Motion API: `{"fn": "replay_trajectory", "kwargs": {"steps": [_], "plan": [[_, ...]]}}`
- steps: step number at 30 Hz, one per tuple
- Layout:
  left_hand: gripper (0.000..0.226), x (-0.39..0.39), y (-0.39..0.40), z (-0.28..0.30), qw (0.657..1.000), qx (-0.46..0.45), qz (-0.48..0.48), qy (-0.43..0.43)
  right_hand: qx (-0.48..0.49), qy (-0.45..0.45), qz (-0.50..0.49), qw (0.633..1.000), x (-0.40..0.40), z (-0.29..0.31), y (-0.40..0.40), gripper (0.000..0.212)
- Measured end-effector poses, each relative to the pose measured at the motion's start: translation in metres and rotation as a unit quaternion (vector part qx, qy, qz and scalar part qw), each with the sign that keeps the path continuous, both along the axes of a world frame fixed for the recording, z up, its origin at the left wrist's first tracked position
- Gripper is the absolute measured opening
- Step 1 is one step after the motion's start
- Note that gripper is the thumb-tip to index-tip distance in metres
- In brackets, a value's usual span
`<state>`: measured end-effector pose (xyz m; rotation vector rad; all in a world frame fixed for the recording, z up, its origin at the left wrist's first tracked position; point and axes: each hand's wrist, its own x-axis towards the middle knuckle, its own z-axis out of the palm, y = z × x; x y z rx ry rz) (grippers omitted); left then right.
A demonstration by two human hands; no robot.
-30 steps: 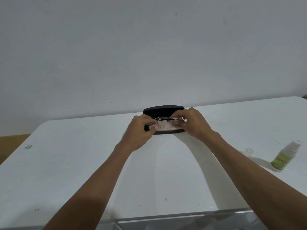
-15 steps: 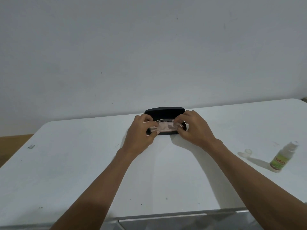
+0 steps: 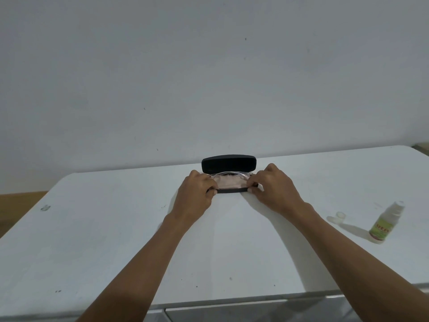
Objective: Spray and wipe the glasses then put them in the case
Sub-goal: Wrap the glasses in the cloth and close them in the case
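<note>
While both hands, left hand (image 3: 193,194) and right hand (image 3: 272,188), pinch the case (image 3: 228,191) ends with curled fingers, tuck the glasses (image 3: 229,175) fully before lowering the lid (image 3: 228,163).

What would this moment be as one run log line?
stage: casing | glasses and cloth in open case | both hands at its ends | spray bottle idle
</note>
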<state>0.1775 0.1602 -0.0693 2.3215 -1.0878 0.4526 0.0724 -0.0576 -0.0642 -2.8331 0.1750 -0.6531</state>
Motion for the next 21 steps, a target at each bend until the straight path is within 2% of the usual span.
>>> {"fn": "replay_trajectory", "kwargs": {"steps": [9,13,18,21], "plan": [[0.008,-0.001,0.004,0.000,1.000,0.003,0.029,-0.002,-0.032,0.020,-0.032,0.999,0.002,0.009,0.006,0.014],[0.010,-0.002,0.008,0.001,1.000,0.002,0.030,-0.003,-0.030,-0.005,-0.019,0.999,0.000,0.003,0.009,0.019],[0.008,0.001,0.010,0.000,0.998,-0.011,0.048,-0.048,-0.038,-0.026,-0.029,0.999,0.002,-0.002,0.010,0.020],[0.008,0.004,0.013,-0.004,0.994,0.014,0.053,-0.095,-0.047,-0.022,-0.046,0.998,0.003,-0.002,0.010,0.019]]}}
